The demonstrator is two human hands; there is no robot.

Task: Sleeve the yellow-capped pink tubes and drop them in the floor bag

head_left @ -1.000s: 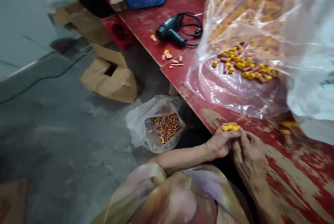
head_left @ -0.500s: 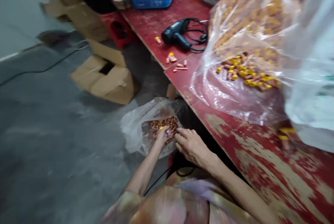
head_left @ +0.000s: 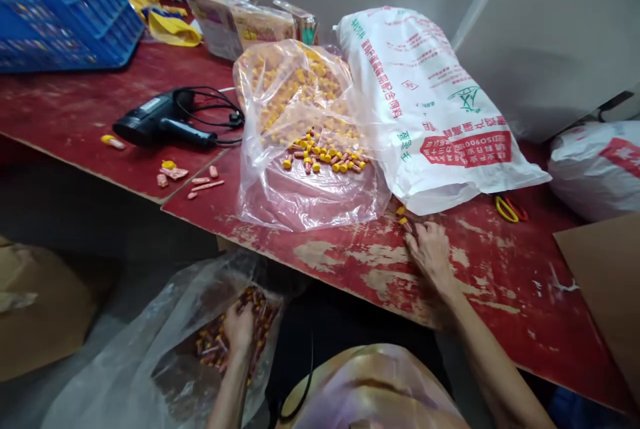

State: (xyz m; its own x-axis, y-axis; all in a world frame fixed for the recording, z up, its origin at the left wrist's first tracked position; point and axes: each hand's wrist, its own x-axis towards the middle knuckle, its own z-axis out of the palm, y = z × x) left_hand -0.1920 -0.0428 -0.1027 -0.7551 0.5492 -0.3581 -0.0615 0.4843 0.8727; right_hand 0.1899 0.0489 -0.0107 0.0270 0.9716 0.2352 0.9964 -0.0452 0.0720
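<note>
My left hand point(head_left: 239, 329) is down inside a clear plastic bag point(head_left: 170, 312) below the table edge. Its fingers curl over a heap of small brown pieces with yellow ends point(head_left: 213, 346); what they hold, if anything, is hidden. On the red tabletop my right hand point(head_left: 431, 252) reaches out with fingers apart. Its fingertips are at a couple of small yellow-capped pieces point(head_left: 403, 220), beside the lower corner of a white printed sack point(head_left: 425, 109). A large clear bag point(head_left: 310, 199) full of yellow-capped pinkish pieces point(head_left: 327, 156) lies open to the left of that sack.
A black heat gun point(head_left: 155, 122) with a coiled cord lies left on the table point(head_left: 370, 259), near loose pink pieces point(head_left: 200, 182). Scissors point(head_left: 507, 209) lie right of the sack. A blue crate point(head_left: 65, 22) and wrapped boxes point(head_left: 260, 26) stand behind; cardboard boxes point(head_left: 40, 309) flank the table.
My view has swung to the right. My right hand has left the lower bag's side and moved onto the tabletop by the white sack. My left hand stays in the lower bag.
</note>
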